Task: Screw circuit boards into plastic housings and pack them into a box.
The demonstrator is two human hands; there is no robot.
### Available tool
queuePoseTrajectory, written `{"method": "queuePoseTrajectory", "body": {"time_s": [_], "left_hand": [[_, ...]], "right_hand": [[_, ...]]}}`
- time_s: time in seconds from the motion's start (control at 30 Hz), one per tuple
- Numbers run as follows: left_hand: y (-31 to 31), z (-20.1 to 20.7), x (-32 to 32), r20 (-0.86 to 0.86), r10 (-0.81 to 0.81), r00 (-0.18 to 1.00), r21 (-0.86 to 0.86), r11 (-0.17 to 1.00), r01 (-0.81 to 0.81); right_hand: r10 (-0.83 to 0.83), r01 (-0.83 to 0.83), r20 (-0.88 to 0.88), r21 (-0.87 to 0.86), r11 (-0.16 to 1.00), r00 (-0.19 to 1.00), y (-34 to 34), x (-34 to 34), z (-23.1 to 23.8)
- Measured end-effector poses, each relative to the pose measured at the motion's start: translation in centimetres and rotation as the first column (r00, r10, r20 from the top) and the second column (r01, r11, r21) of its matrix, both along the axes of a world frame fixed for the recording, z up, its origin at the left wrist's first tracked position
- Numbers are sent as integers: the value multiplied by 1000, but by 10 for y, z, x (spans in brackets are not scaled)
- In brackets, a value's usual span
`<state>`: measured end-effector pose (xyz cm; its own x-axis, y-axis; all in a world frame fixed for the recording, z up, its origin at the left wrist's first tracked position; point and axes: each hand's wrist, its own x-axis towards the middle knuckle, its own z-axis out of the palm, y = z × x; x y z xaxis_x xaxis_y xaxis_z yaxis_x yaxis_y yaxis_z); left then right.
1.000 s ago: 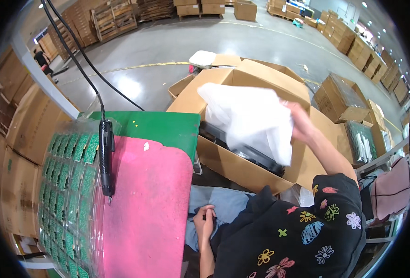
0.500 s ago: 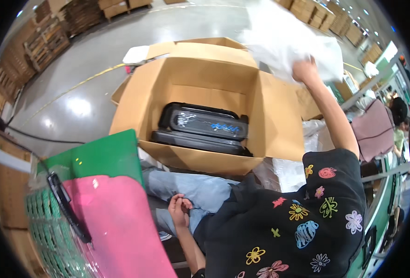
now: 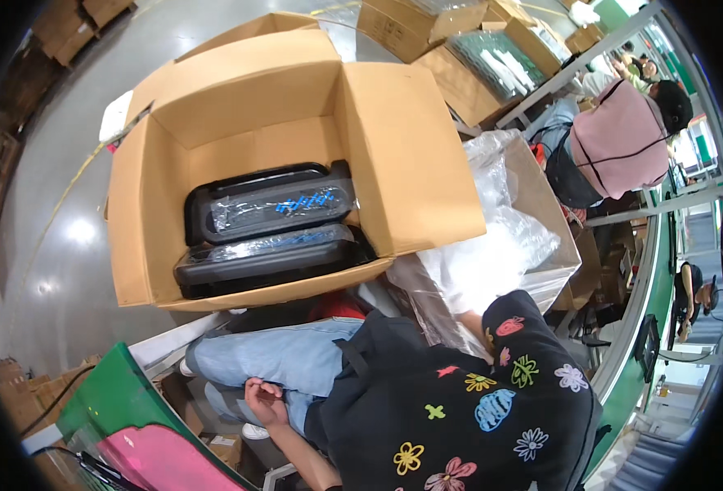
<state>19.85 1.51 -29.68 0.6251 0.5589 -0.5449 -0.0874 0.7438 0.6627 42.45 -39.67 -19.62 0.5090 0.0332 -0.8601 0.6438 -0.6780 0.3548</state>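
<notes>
My left hand (image 3: 263, 401) rests on my jeans-clad thigh with the fingers curled and nothing in it. My right forearm (image 3: 465, 321) reaches right to a white plastic bag (image 3: 476, 266). The bag lies in a smaller cardboard box (image 3: 559, 245) lined with clear plastic, and it hides the hand itself. In front of my knees stands a big open cardboard box (image 3: 255, 90). Two black trays wrapped in clear film are stacked inside it, the upper tray (image 3: 271, 204) resting on the lower tray (image 3: 263, 263).
A green crate (image 3: 104, 401) with a pink sheet (image 3: 165, 458) sits at the lower left. More cardboard boxes (image 3: 460, 74) stand behind. A person in a pink top (image 3: 623, 139) works at the upper right beside a green conveyor frame (image 3: 648, 270).
My right arm has come down from overhead, and the white bag it carried now lies in the box on the right. The view has swung right. My left hand stays on my thigh.
</notes>
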Motion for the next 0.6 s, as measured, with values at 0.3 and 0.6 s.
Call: {"method": "queuePoseTrajectory", "body": {"time_s": [0.3,0.6], "left_hand": [[-3,-2,-1,-20,27,999,28,999,-27],[-11,7,-10,-19,84,996,48,995,-83]], "right_hand": [[78,-61,-500,49,997,862,-4,76,-75],[19,571,-588,793,213,809,218,154,7]]}}
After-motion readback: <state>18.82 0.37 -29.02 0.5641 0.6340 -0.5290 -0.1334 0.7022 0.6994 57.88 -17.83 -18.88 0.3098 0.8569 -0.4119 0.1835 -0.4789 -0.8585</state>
